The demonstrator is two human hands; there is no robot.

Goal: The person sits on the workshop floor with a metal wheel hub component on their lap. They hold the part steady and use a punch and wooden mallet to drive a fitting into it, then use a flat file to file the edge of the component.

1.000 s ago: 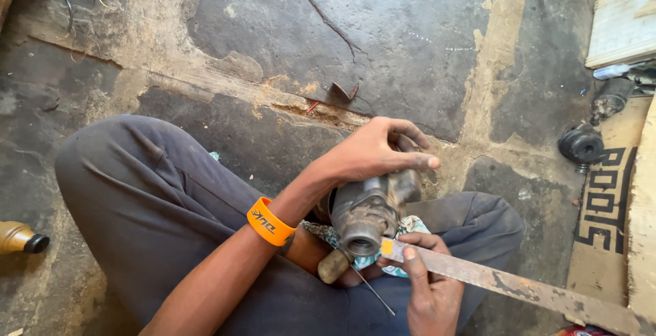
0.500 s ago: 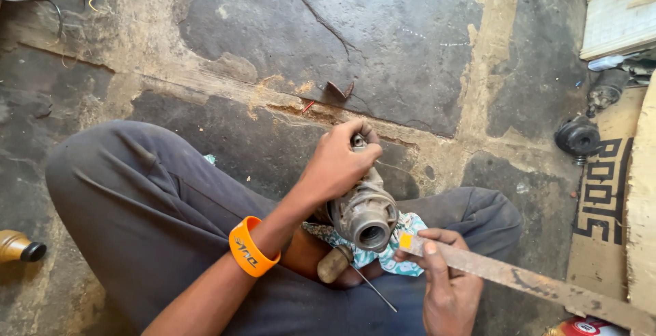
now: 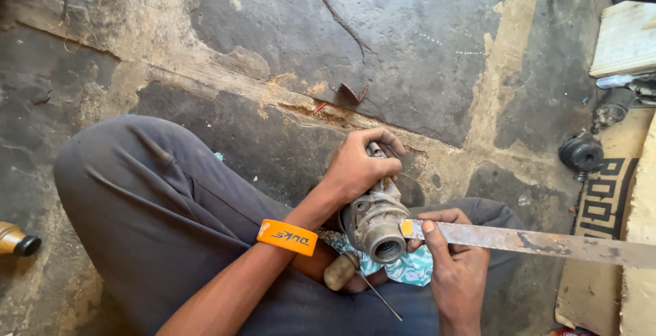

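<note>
Since a moment ago our left hand (image 3: 359, 168) has slid up the motor (image 3: 376, 220), clenching its top. It sits on our lap. Right hand (image 3: 454, 267) pinches the metal strip (image 3: 526, 240) against the housing. Looks like we're mid-job, nothing's come apart yet.

The one camera sits on my head and looks steeply down past my chest, close over my lap. My crossed legs (image 3: 171, 220) fill the lower half, the cracked concrete floor (image 3: 273, 49) the upper. No second view shares this scene.
</note>
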